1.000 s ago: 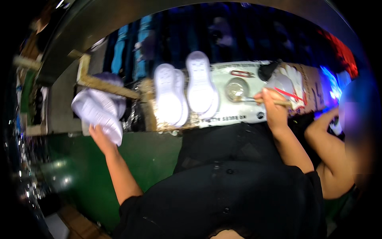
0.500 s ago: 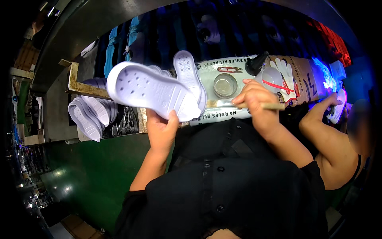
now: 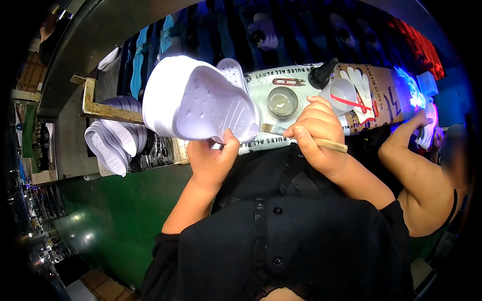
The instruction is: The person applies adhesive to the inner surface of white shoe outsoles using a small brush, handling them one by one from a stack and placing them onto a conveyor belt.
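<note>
My left hand (image 3: 211, 158) grips a pale lilac shoe sole (image 3: 213, 103) by one end, thumb on top. Its hollow inner face, dotted with small holes, is turned toward me. Behind it another lilac sole (image 3: 230, 67) is partly hidden. My right hand (image 3: 321, 133) is closed round the wooden handle of a flat brush (image 3: 329, 145). The bristles point left and sit close beside the sole's end; I cannot tell whether they touch. Just beyond the brush stands a round glass jar (image 3: 282, 102) with clear liquid.
Stacked lilac soles (image 3: 108, 148) lie left beside a rusty metal bracket (image 3: 113, 111). Red thread snips (image 3: 288, 82), a black cone-shaped container (image 3: 322, 75), a clear plastic cup (image 3: 343, 91) and white gloves (image 3: 359, 85) lie beyond my right hand. A co-worker's arm (image 3: 411, 165) reaches in at right.
My left hand has tilted the sole so its hollow side faces me more. The brush in my right hand has shifted left, its bristles now closer to the sole.
</note>
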`<state>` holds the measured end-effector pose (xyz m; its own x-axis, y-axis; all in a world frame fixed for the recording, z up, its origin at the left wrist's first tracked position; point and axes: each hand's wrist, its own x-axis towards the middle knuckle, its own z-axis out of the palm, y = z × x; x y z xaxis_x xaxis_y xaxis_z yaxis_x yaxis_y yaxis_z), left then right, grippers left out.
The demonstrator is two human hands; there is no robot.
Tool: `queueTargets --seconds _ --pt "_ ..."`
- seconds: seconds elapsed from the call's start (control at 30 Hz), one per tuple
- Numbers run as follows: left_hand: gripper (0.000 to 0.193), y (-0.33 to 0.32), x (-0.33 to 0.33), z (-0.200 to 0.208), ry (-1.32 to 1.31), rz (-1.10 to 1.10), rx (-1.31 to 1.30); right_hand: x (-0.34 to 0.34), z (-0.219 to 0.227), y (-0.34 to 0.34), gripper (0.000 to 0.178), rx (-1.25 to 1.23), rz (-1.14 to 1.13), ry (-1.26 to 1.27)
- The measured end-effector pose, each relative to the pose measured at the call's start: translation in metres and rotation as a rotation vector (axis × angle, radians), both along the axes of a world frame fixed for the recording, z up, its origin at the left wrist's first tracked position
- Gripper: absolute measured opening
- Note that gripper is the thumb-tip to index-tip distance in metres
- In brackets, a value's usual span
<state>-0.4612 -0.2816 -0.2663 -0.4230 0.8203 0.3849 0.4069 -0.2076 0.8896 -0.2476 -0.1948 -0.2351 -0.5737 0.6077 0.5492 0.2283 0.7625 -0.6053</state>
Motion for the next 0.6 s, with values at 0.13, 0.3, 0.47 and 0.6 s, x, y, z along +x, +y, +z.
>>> queueTargets --seconds 0.13,0.3,0.47,0.6 --pt "0.023 0.0 0.003 -0.001 -0.012 -0.038 0.007 -0.01 0.0 -0.003 0.01 -0.047 0.049 0.1" --pt "0.031 0.003 0.004 -0.002 -0.082 -0.002 0.017 -0.002 -0.005 -0.001 0.01 -0.036 0.024 0.015" --pt "0.043 0.005 0.005 -0.012 -0.135 0.006 -0.028 -0.011 -0.005 -0.001 0.016 -0.061 0.022 0.121" --pt "0.05 0.005 0.003 -0.013 -0.162 -0.024 -0.092 -0.014 -0.008 -0.004 0.02 -0.039 0.003 0.069"
